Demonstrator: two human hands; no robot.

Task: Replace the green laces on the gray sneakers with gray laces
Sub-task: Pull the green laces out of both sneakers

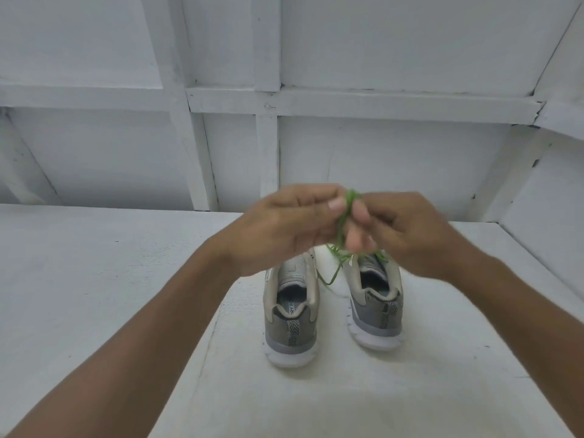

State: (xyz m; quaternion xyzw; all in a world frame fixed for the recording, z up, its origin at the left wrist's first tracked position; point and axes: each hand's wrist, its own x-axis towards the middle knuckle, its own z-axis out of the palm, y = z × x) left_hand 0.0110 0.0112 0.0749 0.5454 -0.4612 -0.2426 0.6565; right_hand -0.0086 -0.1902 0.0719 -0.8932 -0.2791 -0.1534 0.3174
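Our left hand (284, 229) and right hand (398, 232) pinch the bunched green lace (343, 222) above the gray sneakers (292, 314) mid-table (94, 279); the insole writing is only partly legible.

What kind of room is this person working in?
Hard to say for sure; probably a plain workshop or shed-like space. The wall is white-painted boards with exposed framing, and the gray sneakers stand on a bare white-painted surface. No furniture is visible.
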